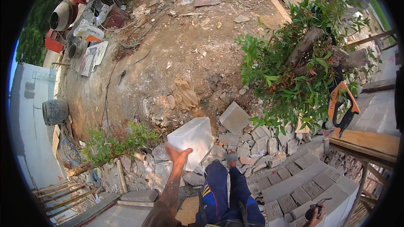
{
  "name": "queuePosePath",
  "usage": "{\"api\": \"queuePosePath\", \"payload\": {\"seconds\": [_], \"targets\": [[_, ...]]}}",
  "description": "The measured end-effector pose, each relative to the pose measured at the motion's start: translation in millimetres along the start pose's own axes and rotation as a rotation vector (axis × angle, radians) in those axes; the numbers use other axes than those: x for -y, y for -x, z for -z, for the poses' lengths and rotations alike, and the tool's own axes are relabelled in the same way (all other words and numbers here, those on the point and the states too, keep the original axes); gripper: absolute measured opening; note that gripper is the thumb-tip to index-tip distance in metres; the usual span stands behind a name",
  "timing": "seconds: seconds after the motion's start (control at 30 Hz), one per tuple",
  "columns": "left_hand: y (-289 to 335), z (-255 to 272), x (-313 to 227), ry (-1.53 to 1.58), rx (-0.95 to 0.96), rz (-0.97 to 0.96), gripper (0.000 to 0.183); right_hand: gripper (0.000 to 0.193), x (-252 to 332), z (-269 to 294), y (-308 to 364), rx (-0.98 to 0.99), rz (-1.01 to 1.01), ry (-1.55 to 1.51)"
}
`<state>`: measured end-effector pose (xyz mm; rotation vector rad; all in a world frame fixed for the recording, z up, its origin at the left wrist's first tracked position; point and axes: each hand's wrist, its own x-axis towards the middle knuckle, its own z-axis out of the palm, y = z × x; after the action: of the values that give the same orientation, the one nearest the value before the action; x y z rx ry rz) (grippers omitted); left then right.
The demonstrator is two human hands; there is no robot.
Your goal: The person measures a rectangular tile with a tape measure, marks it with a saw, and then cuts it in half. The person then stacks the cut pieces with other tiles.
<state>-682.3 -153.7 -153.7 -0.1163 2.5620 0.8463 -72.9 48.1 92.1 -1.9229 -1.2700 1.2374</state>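
Head view: my left hand (pixel 178 155) grips a big pale block (pixel 194 139) by its left side; the block is in front of my legs (pixel 217 185), over broken stones (pixel 261 145), and I cannot tell if it rests on them; my right hand (pixel 320 215) is curled around a small black thing (pixel 311 212), near rows of grey bricks (pixel 287 202); past the stones the ground (pixel 168 38) is brown and bumpy dirt; leafy branches (pixel 286 63) and an orange and black saw handle (pixel 333 102) are on the right; a pale wall (pixel 31 113) and a dark pot (pixel 55 112) are on the left.
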Motion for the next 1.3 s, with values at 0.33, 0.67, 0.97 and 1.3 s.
{"api": "queuePosePath", "payload": {"seconds": [0.33,0.67,0.97,1.3], "targets": [[-312,-91,-205,0.599,0.587,0.076,0.097,0.034,21,-328,59,0.748,-0.359,0.380],[-526,-130,-214,0.508,0.911,0.048,0.100,0.026,92,-498,-15,0.673,-0.423,0.008],[-507,-144,-142,0.395,0.323,-0.366,0.090,0.030,90,-715,-139,1.105,-0.418,0.119],[-354,-110,-158,0.327,0.877,-0.157,0.041,0.046,143,-874,-207,1.252,0.693,0.795]]}}
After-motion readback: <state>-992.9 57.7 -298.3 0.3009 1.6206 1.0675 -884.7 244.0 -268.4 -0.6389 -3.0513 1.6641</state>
